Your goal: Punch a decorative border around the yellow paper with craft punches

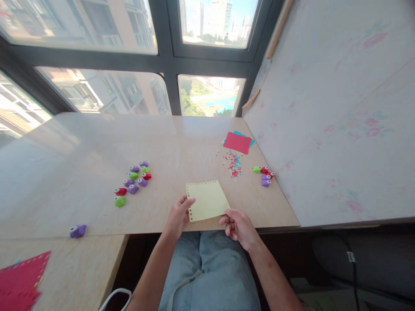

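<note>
A pale yellow sheet of paper (207, 201) is held between my two hands at the front of the table. Small holes are punched along its left and top edges. My left hand (179, 214) pinches its left edge, thumb on top. At the lower right corner, my right hand (238, 224) grips the sheet between thumb and fingers. Beyond the paper lies a scatter of tiny red and blue paper bits (234, 164). Several small purple, green and red hole punches (132, 176) are grouped to the left, and a smaller cluster of them (266, 177) sits at the right.
A red card (237, 142) lies over blue ones near the wall (340, 108). One purple punch (78, 231) stands at the front left edge. Red punched sheets (24, 276) rest on the lower left surface. Windows (207, 95) border the table's back.
</note>
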A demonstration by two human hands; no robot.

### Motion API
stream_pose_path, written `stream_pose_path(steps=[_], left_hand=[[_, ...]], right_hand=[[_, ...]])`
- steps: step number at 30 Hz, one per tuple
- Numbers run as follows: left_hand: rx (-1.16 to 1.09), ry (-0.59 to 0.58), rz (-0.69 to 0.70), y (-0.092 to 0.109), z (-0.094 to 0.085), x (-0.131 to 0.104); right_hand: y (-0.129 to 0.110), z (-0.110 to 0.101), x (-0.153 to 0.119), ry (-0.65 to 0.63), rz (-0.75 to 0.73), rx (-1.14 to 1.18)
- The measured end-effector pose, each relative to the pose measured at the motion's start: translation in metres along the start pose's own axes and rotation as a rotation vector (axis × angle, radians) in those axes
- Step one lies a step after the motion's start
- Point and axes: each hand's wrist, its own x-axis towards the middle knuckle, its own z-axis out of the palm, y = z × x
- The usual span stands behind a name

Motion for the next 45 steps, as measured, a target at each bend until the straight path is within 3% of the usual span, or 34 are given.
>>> stream_pose_path(steps=[6, 13, 18, 23, 27, 32, 37, 40, 45], left_hand=[[0.245, 0.212, 0.173, 0.016, 0.002, 0.034], [0.484, 0.083, 0.358, 0.011, 0.006, 0.057], [0.523, 0.040, 0.404, 0.008, 0.006, 0.061], [0.520, -0.020, 0.351, 0.012, 0.007, 0.064], [0.461, -0.021, 0.344, 0.015, 0.006, 0.069], [0.578, -0.076, 0.387, 0.015, 0.006, 0.073], [0.666, -0.067, 0.431, 0.012, 0.003, 0.077], [0.681, -0.064, 0.459, 0.011, 0.001, 0.078], [0.653, -0.010, 0.488, 0.011, 0.002, 0.077]], right_hand=[[0.002, -0.018, -0.009, -0.045, 0.027, -0.061], [-0.009, -0.034, -0.015, -0.059, 0.042, -0.247], [-0.026, -0.057, -0.014, 0.094, -0.028, -0.421], [-0.042, -0.083, -0.010, 0.231, -0.156, -0.529], [-0.054, -0.100, -0.005, 0.365, -0.292, -0.585], [-0.077, -0.116, 0.007, 0.596, -0.479, -0.776], [-0.098, -0.122, 0.025, 0.725, -0.478, -1.005], [-0.107, -0.118, 0.037, 0.722, -0.466, -1.076], [-0.121, -0.102, 0.061, 0.548, -0.436, -1.020]])
